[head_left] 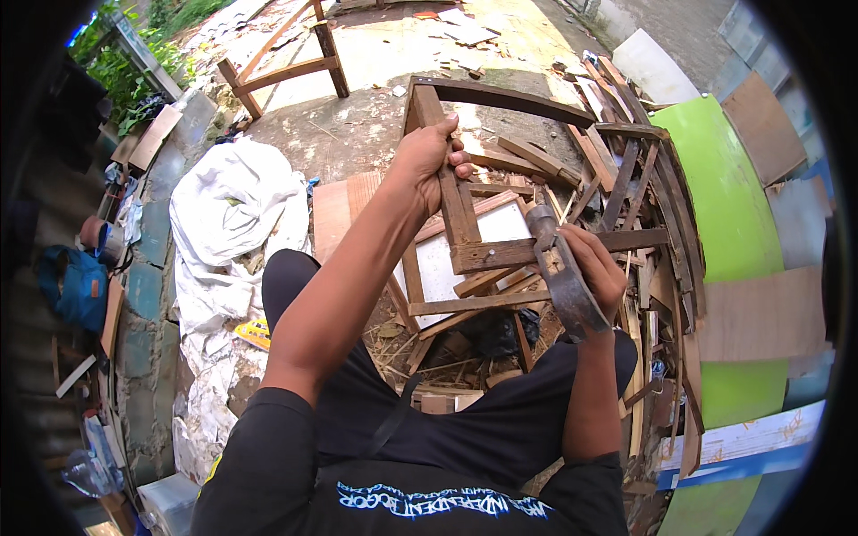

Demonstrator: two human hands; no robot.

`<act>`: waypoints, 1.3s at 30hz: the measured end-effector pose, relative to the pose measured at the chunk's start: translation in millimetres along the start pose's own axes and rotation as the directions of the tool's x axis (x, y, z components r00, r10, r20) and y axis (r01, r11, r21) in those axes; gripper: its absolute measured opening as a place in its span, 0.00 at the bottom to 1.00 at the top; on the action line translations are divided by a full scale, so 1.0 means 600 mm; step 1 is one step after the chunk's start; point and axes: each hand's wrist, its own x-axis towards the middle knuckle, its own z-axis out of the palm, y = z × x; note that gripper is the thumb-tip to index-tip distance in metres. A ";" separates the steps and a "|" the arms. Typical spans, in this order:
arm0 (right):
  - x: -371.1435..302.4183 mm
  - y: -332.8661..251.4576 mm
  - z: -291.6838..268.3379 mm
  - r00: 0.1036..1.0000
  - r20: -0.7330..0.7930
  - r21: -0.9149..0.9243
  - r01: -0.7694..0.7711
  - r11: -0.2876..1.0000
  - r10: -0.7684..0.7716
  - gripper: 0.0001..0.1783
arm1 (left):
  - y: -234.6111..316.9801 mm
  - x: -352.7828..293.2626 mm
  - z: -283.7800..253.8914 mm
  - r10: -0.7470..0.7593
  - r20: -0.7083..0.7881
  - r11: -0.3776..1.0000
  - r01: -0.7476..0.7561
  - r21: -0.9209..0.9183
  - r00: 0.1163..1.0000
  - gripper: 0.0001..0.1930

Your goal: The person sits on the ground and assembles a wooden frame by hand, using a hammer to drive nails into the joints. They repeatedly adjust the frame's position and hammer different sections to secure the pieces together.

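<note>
The wooden frame point(459, 214) is in front of the person, above the gap between the bent knees, one side bar running away from the body and its near bar reaching toward the right. The left grip point(433, 163) is closed around that side bar, toward its far end, with the thumb along the top and the fingers curled over the right side; most of the bar comes out below the hand, toward the near corner. The right grip point(593, 272) is curled about a hammer point(561, 284), close behind the metal head; the handle is mostly hidden by the head and hand. The hammer head overlaps the near bar in this view, to the right of the corner; whether they touch, I cannot tell.

Below the frame are a white board point(440, 284) and loose wooden strips. A heap of scrap wood point(617, 183) lies to the right, beside a lime-green panel point(728, 201). On the left is a crumpled white cloth point(234, 201); farther off stands another wooden structure point(286, 75).
</note>
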 end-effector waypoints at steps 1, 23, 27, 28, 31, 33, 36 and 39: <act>0.001 -0.001 0.001 0.999 0.029 -0.006 0.026 1.000 -0.026 0.22 | -0.002 -0.006 -0.010 -0.019 -0.003 0.999 0.019 0.027 1.000 0.11; -0.053 -0.038 0.053 0.991 -0.135 -0.121 -0.006 0.993 -0.010 0.13 | -0.003 0.007 -0.134 0.030 0.114 0.993 -0.016 -0.121 0.993 0.13; -0.103 -0.019 0.040 0.656 -0.387 0.412 -0.505 0.758 0.648 0.18 | 0.001 0.013 -0.142 0.019 0.136 0.984 0.005 -0.179 0.991 0.13; -0.103 -0.004 0.031 0.565 -0.450 0.464 -0.513 0.722 0.691 0.18 | 0.000 0.011 -0.142 0.017 0.140 0.984 0.008 -0.176 0.990 0.13; -0.132 0.076 0.024 0.206 -0.457 0.689 -0.534 0.491 0.865 0.20 | 0.005 0.005 -0.142 0.023 0.141 0.986 0.001 -0.166 0.990 0.13; -0.185 0.136 0.033 -0.023 -0.392 0.696 -0.661 0.281 0.920 0.21 | 0.006 0.001 -0.140 0.006 0.141 0.985 0.018 -0.172 0.990 0.13; -0.320 0.241 0.080 -0.028 -0.306 0.601 -0.781 0.170 0.952 0.15 | 0.003 0.009 -0.143 0.002 0.177 0.977 0.035 -0.209 0.984 0.13; -0.504 0.313 0.112 0.181 -0.475 -0.159 -0.980 0.118 0.861 0.23 | -0.011 0.017 -0.128 0.002 0.246 0.964 0.063 -0.258 0.969 0.13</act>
